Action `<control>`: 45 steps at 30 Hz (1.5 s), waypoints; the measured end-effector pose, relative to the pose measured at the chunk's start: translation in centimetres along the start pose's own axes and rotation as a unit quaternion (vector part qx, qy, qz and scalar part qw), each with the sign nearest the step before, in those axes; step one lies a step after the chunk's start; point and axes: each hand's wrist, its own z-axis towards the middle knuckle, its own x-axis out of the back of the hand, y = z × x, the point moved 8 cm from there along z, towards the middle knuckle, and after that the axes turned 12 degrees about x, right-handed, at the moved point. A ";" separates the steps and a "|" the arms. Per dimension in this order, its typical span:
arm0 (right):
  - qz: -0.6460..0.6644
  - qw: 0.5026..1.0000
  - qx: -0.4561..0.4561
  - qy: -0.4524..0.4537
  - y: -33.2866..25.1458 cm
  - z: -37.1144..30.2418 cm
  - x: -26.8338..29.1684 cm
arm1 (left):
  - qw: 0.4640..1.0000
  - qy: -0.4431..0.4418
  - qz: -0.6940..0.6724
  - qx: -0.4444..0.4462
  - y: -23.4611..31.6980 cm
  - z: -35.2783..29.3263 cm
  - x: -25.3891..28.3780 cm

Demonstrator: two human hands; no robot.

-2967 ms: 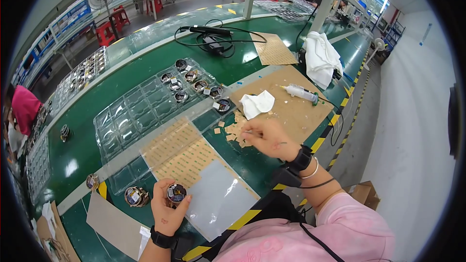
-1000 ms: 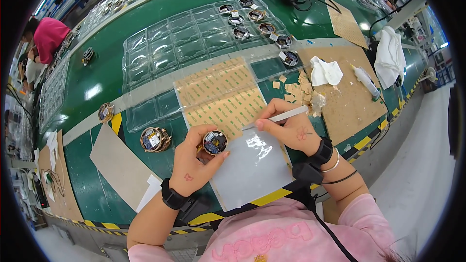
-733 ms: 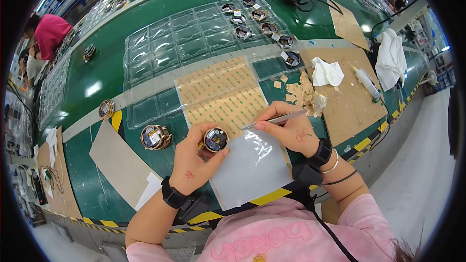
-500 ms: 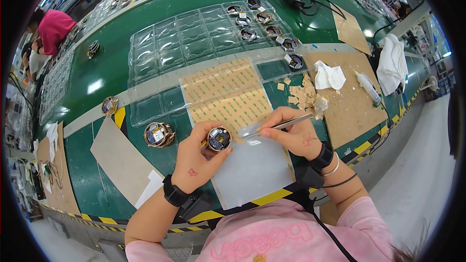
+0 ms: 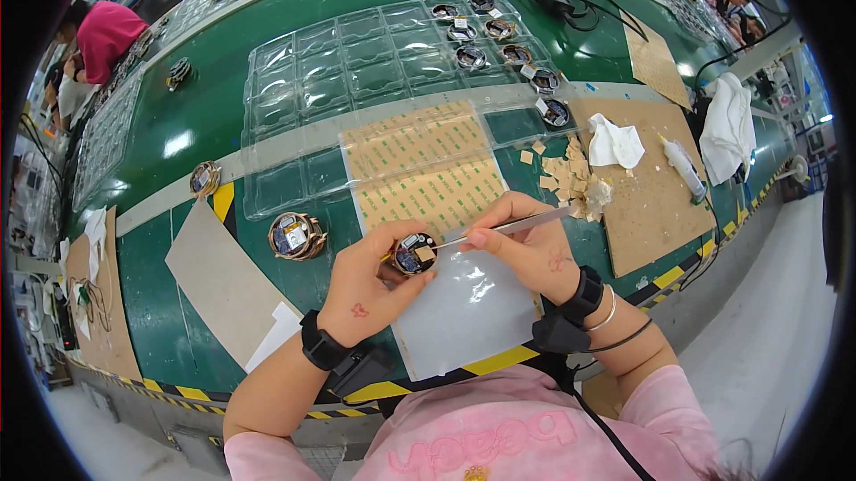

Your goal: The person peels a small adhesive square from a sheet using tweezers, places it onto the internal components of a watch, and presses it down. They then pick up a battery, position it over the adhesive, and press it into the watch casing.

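Between the thumb and fingers of my left hand (image 5: 367,285) is a small round electronic assembly (image 5: 412,260), its dark circuit face turned up. My right hand (image 5: 526,245) pinches a pair of metal tweezers (image 5: 513,226). The tweezers' tips reach the face of the assembly, where a small tan adhesive square (image 5: 425,254) lies. Under both hands is an adhesive sheet (image 5: 428,169), with rows of tan pieces at its far part and bare translucent backing (image 5: 464,320) at its near part. Left of my left hand stands a stack of round assemblies (image 5: 296,236).
A clear plastic tray (image 5: 357,57) lies beyond the sheet, several round assemblies in its right pockets. Peeled tan squares (image 5: 566,173) are heaped beside a brown board (image 5: 651,187) holding a white cloth (image 5: 615,142) and a glue tube (image 5: 683,169). A grey card (image 5: 223,285) lies left.
The tweezers have moved left from the adhesive sheet to the assembly in my left hand. A tan square now shows on its face.
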 end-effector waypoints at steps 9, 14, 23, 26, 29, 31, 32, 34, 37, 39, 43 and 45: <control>-0.074 0.997 0.007 -0.022 0.3 -0.1 -0.1 | 1.000 -0.002 -0.003 -0.005 -0.1 0.0 -0.1; -0.197 0.963 0.169 -0.073 -1.7 -0.3 -1.2 | 0.999 0.016 -0.006 -0.036 0.0 -0.1 0.0; -0.273 0.892 0.349 -0.090 -5.0 -1.4 -3.0 | 0.999 0.020 -0.024 -0.033 -0.2 0.0 0.1; -0.271 0.904 0.317 -0.088 -4.3 -1.2 -2.7 | 0.999 0.022 -0.020 -0.034 -0.2 0.0 0.2; -0.257 0.916 0.297 -0.078 -3.9 -1.1 -2.3 | 0.999 0.025 -0.020 -0.036 -0.2 -0.1 0.2; -0.250 0.922 0.287 -0.073 -3.7 -1.1 -2.2 | 0.999 0.024 -0.021 -0.036 -0.2 -0.1 0.2; -0.232 0.932 0.269 -0.066 -3.4 -1.0 -2.0 | 0.999 0.024 -0.021 -0.035 -0.1 -0.1 0.2; -0.196 0.951 0.233 -0.054 -2.9 -0.8 -1.7 | 0.999 0.024 -0.022 -0.034 -0.2 -0.1 0.2; -0.162 0.967 0.189 -0.045 -2.4 -0.7 -1.5 | 0.999 0.022 -0.026 -0.028 -0.4 -0.1 0.2; -0.145 0.974 0.167 -0.040 -2.1 -0.6 -1.3 | 0.999 0.022 -0.027 -0.028 -0.3 -0.1 0.2; -0.133 0.982 0.130 -0.043 -1.5 -0.3 -0.9 | 0.999 0.022 -0.028 -0.031 -0.2 0.0 0.2; -0.122 0.984 0.121 -0.040 -1.4 -0.4 -1.0 | 0.999 0.024 -0.028 -0.034 -0.2 -0.1 0.2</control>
